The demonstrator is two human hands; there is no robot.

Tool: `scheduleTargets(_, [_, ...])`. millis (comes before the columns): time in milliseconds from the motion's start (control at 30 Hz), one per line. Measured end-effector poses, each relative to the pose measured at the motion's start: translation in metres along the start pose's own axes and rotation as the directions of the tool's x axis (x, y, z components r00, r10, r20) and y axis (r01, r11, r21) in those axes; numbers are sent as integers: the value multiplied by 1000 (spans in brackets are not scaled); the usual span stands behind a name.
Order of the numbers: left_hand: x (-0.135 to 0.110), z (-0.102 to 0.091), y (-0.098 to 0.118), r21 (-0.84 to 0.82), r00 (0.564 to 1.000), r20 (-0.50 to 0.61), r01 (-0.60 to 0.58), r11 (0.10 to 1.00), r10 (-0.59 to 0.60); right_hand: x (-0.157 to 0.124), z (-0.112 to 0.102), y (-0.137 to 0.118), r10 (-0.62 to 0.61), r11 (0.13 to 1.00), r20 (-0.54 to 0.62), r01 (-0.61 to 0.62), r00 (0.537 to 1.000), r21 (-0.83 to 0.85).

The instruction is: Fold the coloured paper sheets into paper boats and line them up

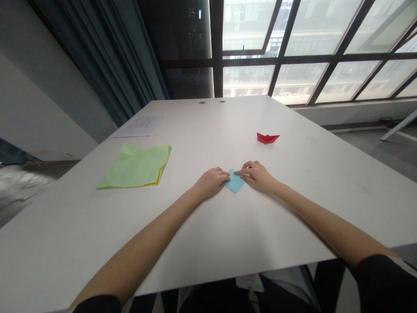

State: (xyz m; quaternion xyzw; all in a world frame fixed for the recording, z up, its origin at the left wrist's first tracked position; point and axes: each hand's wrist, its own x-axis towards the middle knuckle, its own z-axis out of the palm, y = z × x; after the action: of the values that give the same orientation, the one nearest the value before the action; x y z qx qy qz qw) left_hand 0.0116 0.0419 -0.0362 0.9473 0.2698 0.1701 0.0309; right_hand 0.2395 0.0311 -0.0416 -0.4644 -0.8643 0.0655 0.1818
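A small piece of light blue folded paper (235, 185) lies on the white table in front of me, one corner pointing towards me. My left hand (213, 181) is closed at its left edge, fingertips on the paper. From the other side, my right hand (256, 174) grips the right edge, with its index finger stretched across the upper part. The fingers cover some of the paper's sides, so not all of its folds show. Beyond my right hand sits a red paper boat (267, 138), touched by neither hand.
A stack of coloured paper sheets (135, 167), green on top with yellow and blue beneath, lies to the left. Behind it is a printed white sheet (140, 125). The white table (202, 234) reaches back towards windows (249, 78) and a dark blue curtain (107, 52).
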Motion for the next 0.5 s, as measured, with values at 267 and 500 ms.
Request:
scheduleTargets(267, [-2, 0, -1, 21, 1000, 3, -17, 1000, 17, -1, -4, 2, 24, 1000, 67, -23, 997, -15])
scheduleTargets(500, [-1, 8, -9, -106, 999, 6, 53, 993, -53, -3, -5, 3, 13, 1000, 94, -13, 996, 1])
